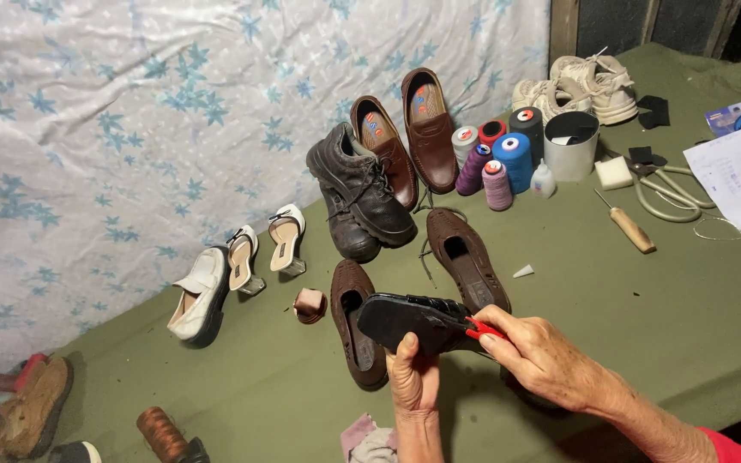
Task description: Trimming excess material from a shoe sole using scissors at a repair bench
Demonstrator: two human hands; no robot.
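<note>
Fingers (406,347) grip black shoe (409,319) underneath; right hand (542,358) presses red tool (482,328) against it.

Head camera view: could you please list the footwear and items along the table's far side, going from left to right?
White heeled sandals → black boots → brown loafers → thread spools → grey cup → white sneakers.

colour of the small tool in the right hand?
Red; the small tool shows at the right hand fingertips, head view.

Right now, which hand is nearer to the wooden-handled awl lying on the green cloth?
Right. The right hand, pinching a small red tool against the black shoe, sits below-left of the wooden-handled awl. The left hand, gripping the shoe, is farther left.
</note>
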